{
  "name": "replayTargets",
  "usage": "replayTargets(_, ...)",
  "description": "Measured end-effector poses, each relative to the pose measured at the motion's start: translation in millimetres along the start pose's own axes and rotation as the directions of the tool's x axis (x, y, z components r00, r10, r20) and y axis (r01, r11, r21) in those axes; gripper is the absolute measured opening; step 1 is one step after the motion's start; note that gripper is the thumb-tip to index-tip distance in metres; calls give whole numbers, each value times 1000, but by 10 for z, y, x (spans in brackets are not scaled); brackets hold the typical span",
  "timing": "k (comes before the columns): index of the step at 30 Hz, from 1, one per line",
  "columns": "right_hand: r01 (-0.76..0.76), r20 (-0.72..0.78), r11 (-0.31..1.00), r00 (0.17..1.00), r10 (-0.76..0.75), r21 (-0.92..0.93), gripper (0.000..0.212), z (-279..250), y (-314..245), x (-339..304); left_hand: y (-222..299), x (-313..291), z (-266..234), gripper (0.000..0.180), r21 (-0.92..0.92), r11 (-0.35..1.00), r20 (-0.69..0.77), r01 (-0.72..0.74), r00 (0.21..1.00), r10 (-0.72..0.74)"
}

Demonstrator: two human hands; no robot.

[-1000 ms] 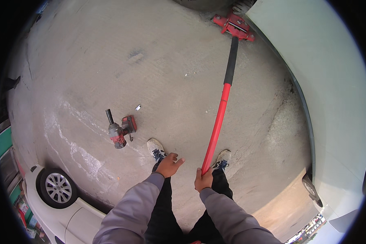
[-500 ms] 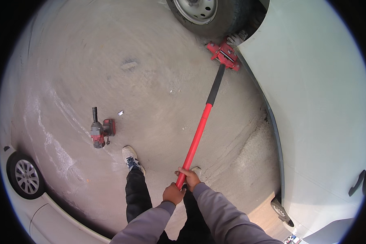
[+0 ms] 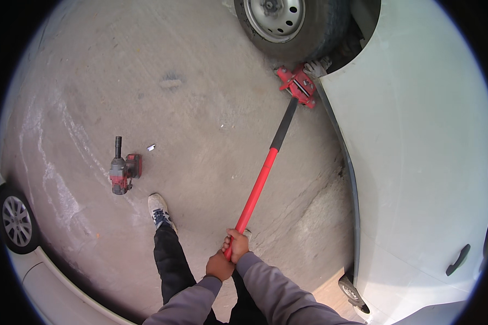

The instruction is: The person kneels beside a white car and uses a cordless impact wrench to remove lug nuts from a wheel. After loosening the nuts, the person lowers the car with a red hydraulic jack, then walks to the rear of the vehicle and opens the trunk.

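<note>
The red tubular handle (image 3: 257,189) of a floor jack slopes up and away from me, with a black sleeve on its far part. My left hand (image 3: 220,265) is closed round its near end. Just above it, my right hand (image 3: 237,245) wraps the same handle. At the far end, the red floor jack (image 3: 298,85) stands on the ground beside a car's wheel (image 3: 276,19) and the edge of its white body. A white glove (image 3: 315,69) shows at the jack's head; whether a hand is inside, I cannot tell.
A red and black cordless impact wrench (image 3: 123,170) with a long socket lies on the concrete to the left, near a small shiny piece (image 3: 151,147). The white car (image 3: 417,162) fills the right side. Another car's wheel (image 3: 17,221) is at the lower left.
The view has shifted a little. Both hands keep their grip, and the near end of the handle sits slightly lower and further left in the picture.
</note>
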State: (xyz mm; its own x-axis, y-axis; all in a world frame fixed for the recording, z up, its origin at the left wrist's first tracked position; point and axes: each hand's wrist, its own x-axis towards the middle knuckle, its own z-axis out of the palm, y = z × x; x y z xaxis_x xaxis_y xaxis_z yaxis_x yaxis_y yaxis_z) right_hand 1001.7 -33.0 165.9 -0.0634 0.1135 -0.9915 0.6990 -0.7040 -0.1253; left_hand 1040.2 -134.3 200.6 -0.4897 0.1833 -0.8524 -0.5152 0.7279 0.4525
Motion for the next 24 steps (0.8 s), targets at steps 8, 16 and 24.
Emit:
replayTargets(8,2,-100,998,995,-9,-64,18,136,26,66,-236,140,-25,26,-76,981,22,-181,983,183)
replayTargets(16,22,-162,998,986,-32,-59,19,200,49,52,-213,146,-181,35,-161,976,90,-146,983,162)
replayTargets(24,36,-152,998,987,-45,-60,20,218,92,37,-241,138,-230,38,-154,986,147,-64,985,87)
